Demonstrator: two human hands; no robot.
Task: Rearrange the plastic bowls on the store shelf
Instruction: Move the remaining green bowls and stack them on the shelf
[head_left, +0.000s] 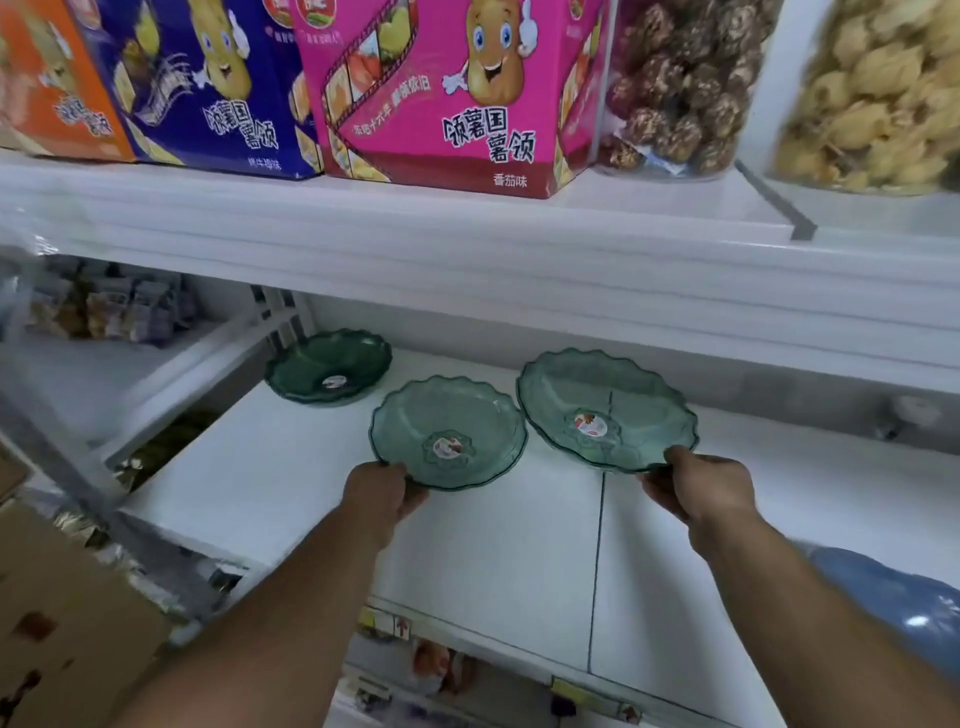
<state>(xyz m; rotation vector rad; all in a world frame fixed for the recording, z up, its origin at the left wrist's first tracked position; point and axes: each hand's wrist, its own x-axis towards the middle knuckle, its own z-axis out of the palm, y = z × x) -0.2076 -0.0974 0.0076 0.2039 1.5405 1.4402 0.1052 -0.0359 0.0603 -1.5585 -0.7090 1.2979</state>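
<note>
Three translucent green plastic bowls with scalloped rims are over the white shelf (322, 499). My left hand (382, 491) grips the near rim of the middle bowl (447, 415). My right hand (698, 483) pinches the near rim of the larger right bowl (592, 400), which tilts up toward me. A darker green bowl (330, 366), possibly a small stack, sits at the back left, untouched. Each bowl has a round sticker in its centre.
The shelf above (467, 244) hangs low over the bowls and carries snack boxes (447, 93) and clear jars of snacks (685, 88). A white upright post (280, 317) stands left of the bowls. Cardboard boxes (67, 623) lie at lower left. Packets sit on the left bay.
</note>
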